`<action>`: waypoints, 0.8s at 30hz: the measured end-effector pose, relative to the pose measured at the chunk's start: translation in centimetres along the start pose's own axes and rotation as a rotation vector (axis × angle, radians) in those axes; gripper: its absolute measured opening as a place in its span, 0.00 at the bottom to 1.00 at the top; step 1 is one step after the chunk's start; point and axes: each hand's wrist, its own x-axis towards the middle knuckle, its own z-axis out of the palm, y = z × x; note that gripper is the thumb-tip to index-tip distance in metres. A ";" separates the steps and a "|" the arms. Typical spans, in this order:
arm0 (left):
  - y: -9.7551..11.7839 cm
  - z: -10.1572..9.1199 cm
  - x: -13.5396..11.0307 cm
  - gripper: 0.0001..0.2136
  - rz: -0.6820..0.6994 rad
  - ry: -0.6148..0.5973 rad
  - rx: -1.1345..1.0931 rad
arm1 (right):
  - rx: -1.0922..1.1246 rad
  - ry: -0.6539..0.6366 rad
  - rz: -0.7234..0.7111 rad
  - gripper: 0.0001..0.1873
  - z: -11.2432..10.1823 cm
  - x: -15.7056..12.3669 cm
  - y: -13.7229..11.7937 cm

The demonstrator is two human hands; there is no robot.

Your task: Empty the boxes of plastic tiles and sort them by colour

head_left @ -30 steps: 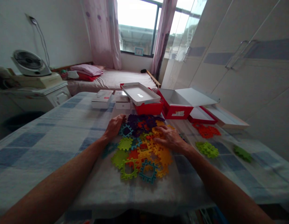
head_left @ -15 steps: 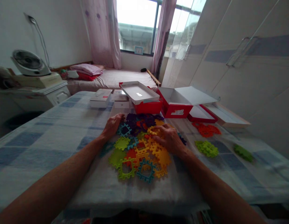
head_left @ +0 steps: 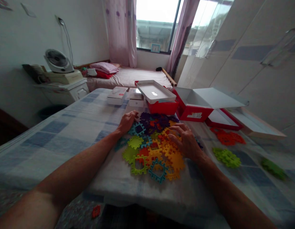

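A mixed pile of plastic interlocking tiles [head_left: 150,156] lies on the worktop [head_left: 73,124], between the person's two hands. The left hand [head_left: 129,121] is at the far left edge of the pile, with its fingers bent and narrow; I cannot tell whether it holds a tile. The right hand [head_left: 185,138] is above the right side of the pile, over yellow-orange tiles; its thumb and fingers stand apart, rather wide. In the pile, purple tiles [head_left: 147,122] make the far part, and a teal frame tile [head_left: 152,168] lies at the near edge. To the right of the pile there are red tiles [head_left: 229,137], a lime-green group [head_left: 228,158] and, farther away, a darker green group [head_left: 273,168]. Behind the pile stands a red box [head_left: 163,108] bearing a shallow tray [head_left: 154,90]. Two white boxes [head_left: 116,97] stand behind the pile, to its left.
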 end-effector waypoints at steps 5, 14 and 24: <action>-0.3 0.1 0.2 0.26 -0.033 0.016 -0.050 | 0.169 -0.065 -0.186 0.09 0.1 0.4 -3.6; 0.2 0.1 -0.2 0.24 -0.070 0.014 -0.074 | -0.039 -0.328 -0.321 0.14 2.8 2.3 -10.2; 0.7 0.0 -0.3 0.19 -0.078 -0.006 -0.085 | -0.017 -0.154 -0.192 0.08 4.9 3.6 -9.5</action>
